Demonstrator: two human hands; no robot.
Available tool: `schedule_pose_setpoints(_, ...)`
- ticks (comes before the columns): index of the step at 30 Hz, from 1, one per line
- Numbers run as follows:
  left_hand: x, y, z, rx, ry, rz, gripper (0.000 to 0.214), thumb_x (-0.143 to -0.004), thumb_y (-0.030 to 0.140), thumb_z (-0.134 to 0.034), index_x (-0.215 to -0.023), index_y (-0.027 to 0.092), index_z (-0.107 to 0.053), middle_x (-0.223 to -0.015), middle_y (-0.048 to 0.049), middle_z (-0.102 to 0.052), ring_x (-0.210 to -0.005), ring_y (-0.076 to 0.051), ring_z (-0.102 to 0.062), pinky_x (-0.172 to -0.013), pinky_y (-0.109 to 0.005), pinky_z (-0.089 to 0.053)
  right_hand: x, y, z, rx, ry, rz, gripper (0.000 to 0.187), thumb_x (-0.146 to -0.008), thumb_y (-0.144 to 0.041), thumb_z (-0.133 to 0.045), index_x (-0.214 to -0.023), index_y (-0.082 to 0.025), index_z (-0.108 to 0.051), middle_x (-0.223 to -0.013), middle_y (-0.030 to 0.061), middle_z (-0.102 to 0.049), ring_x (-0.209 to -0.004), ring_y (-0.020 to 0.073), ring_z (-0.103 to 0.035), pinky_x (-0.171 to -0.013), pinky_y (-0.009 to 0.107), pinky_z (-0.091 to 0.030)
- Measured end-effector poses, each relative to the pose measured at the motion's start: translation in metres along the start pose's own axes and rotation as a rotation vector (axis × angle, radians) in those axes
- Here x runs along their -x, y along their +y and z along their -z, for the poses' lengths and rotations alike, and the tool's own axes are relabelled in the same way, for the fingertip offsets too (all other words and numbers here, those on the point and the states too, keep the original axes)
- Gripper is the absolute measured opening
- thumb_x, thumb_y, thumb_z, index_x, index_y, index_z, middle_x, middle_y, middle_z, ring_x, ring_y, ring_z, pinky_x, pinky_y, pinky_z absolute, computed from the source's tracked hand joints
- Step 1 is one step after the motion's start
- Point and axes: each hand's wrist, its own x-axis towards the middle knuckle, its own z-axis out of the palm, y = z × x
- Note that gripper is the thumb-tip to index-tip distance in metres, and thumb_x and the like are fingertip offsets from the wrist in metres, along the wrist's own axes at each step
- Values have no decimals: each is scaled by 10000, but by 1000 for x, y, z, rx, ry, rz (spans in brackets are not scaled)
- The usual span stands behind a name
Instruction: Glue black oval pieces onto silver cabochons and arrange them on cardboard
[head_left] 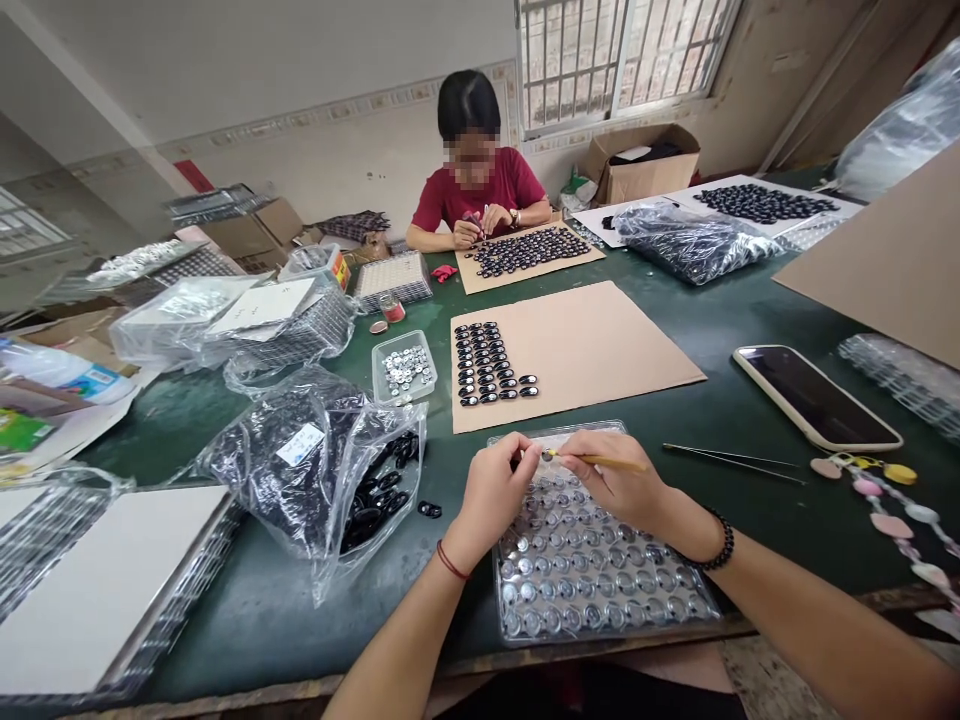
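My left hand [496, 488] is closed in a pinch on a small black piece [516, 462], mostly hidden by the fingers. In my right hand [613, 490] is a thin wooden-handled brush-like tool [619, 462]; its yellowish tip meets or nearly meets a small dark round part by the left fingertips. Both hands are over a clear plastic tray [600, 632] with rows of round silvery pieces in its pockets. Beyond them, black oval pieces [480, 360] with shiny centres lie in rows on a cardboard sheet [585, 340].
Left of my hands lie an open plastic bag [300, 470] of black pieces, one loose black piece [429, 509] and a tub [405, 395] of silvery parts. Tweezers [735, 460] and a phone [817, 397] lie right. Across the table, a co-worker [480, 190] handles small pieces.
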Motion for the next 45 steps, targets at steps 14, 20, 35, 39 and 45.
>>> schedule_pose_setpoints(14,-4,-11,-6,343,-104,135,279,-709,420,-583,-751,151,-640,-488,27,-511,-424,-85,-435,-438,-202,-324,0,-1,8,5,211,-49,117,-870,-205,-421,-809,-186,-519,-667,22,-590,-596,129,-562,-566,242,-421)
schedule_pose_setpoints(20,-1,-12,-11,325,-113,90,269,-662,392,-649,-766,144,-648,-571,0,-577,-455,-89,-465,-446,-203,-366,0,-6,7,-58,151,7,118,-869,-196,-412,-815,-186,-517,-681,25,-594,-611,125,-551,-578,242,-421)
schedule_pose_setpoints(35,3,-1,-8,287,-163,-14,218,-729,247,-597,-925,176,-662,-899,-43,-678,-742,-159,-603,-668,-249,-480,2,-6,1,-78,-7,33,141,-873,-189,-403,-816,-176,-532,-691,33,-589,-641,127,-551,-605,253,-431)
schedule_pose_setpoints(39,3,0,-8,291,-162,-12,217,-726,243,-601,-922,176,-664,-899,-46,-678,-751,-167,-607,-667,-253,-483,2,-6,1,-73,-13,19,149,-877,-200,-397,-804,-178,-524,-694,32,-587,-639,127,-550,-594,251,-424)
schedule_pose_setpoints(45,4,0,-7,311,-158,-30,213,-728,248,-599,-918,179,-666,-897,-50,-678,-751,-164,-604,-677,-258,-480,1,-7,2,-68,-27,23,161,-878,-199,-393,-785,-182,-524,-668,27,-573,-615,126,-532,-589,253,-414)
